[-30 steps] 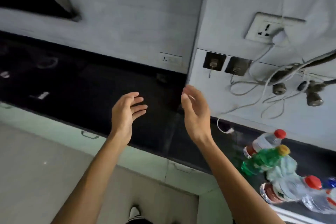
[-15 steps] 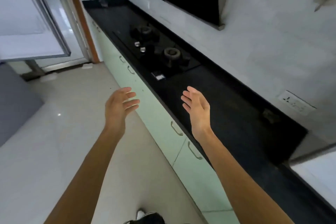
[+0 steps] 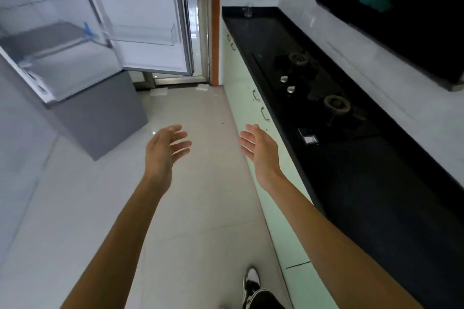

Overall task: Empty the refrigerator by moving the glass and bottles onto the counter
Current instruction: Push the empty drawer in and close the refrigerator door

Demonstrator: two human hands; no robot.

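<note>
The refrigerator (image 3: 95,113) stands at the upper left with its door (image 3: 150,20) swung open; the shelves and door racks that show hold nothing I can make out. A clear glass (image 3: 247,11) stands at the far end of the black counter (image 3: 376,195) on the right. My left hand (image 3: 163,150) and my right hand (image 3: 261,150) hang empty over the floor, palms facing each other, fingers loosely spread. No bottles are in view.
A gas hob (image 3: 319,98) with two burners is set into the counter. Pale green cabinet fronts (image 3: 253,98) with handles run below it. A dark hood (image 3: 401,12) hangs on the right wall. Tiled floor (image 3: 195,208) lies between fridge and counter; my shoe (image 3: 253,288) shows below.
The view has swung left from the counter corner with the bottles, past the hob, to the open refrigerator. Both hands stay empty and raised in front of me.
</note>
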